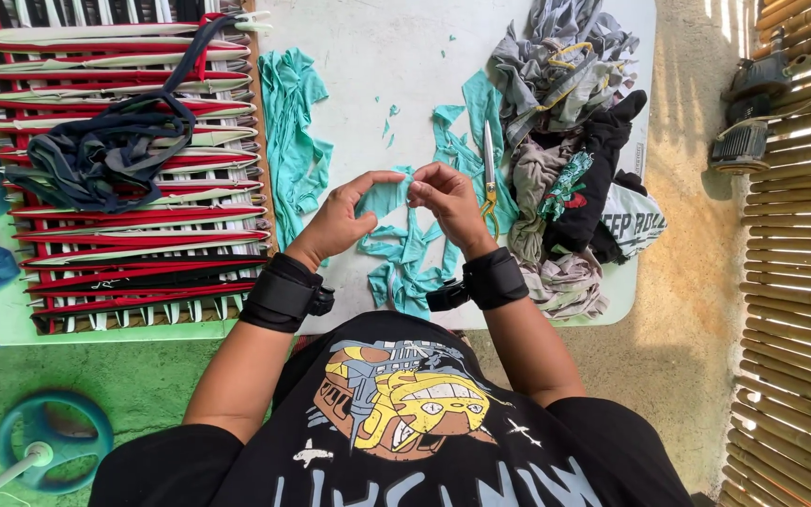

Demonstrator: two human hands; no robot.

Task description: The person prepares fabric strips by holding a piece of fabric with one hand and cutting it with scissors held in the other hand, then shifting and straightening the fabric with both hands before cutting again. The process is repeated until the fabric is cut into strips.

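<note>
A teal cloth strip [389, 199] is pinched between the fingers of the left hand [338, 221] and the right hand [451, 202] over the near white table [359, 56], so stretching or knotting seems under way, and a firm pull is likely needed next.
</note>
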